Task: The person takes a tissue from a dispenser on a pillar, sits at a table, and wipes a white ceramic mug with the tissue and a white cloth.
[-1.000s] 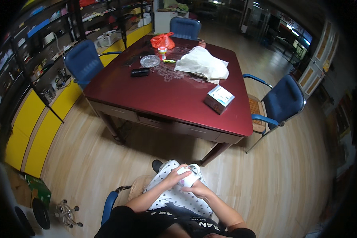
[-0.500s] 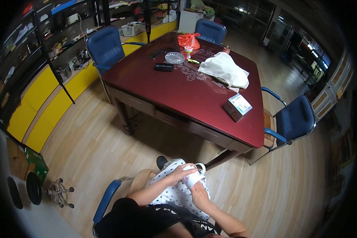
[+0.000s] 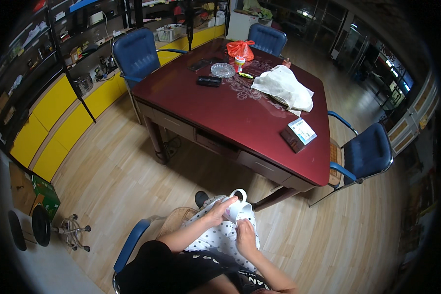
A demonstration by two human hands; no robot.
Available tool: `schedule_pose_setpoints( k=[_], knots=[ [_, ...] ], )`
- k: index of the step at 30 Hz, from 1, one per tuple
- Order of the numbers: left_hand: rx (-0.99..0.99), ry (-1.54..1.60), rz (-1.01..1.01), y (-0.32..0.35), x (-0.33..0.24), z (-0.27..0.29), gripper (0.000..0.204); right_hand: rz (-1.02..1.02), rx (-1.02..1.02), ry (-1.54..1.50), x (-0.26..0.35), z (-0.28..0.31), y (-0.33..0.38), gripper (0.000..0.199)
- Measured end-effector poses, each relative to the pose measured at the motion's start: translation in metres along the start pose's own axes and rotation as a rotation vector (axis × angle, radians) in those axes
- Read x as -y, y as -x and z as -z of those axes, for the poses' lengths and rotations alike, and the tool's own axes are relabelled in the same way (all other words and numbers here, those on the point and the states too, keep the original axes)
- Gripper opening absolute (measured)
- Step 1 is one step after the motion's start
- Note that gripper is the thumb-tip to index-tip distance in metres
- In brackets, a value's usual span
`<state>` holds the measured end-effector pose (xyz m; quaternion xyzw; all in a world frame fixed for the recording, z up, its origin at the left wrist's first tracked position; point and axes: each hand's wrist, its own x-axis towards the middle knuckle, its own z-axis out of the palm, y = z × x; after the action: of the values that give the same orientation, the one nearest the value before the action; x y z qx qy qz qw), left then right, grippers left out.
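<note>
A white mug (image 3: 238,208) with a faint pinkish pattern is tilted over my lap, its mouth turned toward my right hand and its handle pointing up and away. My left hand (image 3: 217,212) is closed round the mug's side. At the rim, my right hand (image 3: 246,236) has its fingers drawn together; a bit of white shows by the fingertips, and I cannot tell whether it is a tissue or the mug's inner wall. Below both hands lie my white trousers (image 3: 210,241) with dark dots.
Ahead stands a dark red table (image 3: 215,108) bearing a tissue box (image 3: 299,134), a white cloth (image 3: 284,88), a glass ashtray (image 3: 223,70), a black case (image 3: 208,81) and a red plastic bag (image 3: 240,50). Blue chairs (image 3: 367,151) surround it. A wheeled stool (image 3: 73,231) lies at left.
My right hand has drawn back from inside the mug to its rim. The mug has turned, its handle swinging up and left. The view has shifted slightly.
</note>
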<state>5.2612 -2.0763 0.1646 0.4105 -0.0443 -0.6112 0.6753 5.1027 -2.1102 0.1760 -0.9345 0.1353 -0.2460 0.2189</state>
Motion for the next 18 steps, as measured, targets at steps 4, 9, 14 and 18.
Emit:
schedule_pose_setpoints(
  k=[4, 9, 14, 18],
  knots=[
    [0.077, 0.125, 0.263, 0.0, 0.006, -0.006, 0.038, -0.008, 0.095, 0.042, -0.009, 0.023, 0.002, 0.024],
    [-0.059, -0.088, 0.116, 0.008, 0.019, -0.009, 0.043, -0.599, 0.093, -0.546, 0.007, 0.006, -0.015, 0.028],
    [-0.092, -0.054, -0.081, 0.008, 0.022, -0.004, 0.04, -1.029, -0.119, -1.625, 0.004, 0.022, -0.041, 0.03],
    [-0.049, 0.202, 0.133, 0.015, 0.007, -0.01, 0.042, -0.653, 0.015, -1.036, 0.015, 0.03, -0.039, 0.023]
  ],
)
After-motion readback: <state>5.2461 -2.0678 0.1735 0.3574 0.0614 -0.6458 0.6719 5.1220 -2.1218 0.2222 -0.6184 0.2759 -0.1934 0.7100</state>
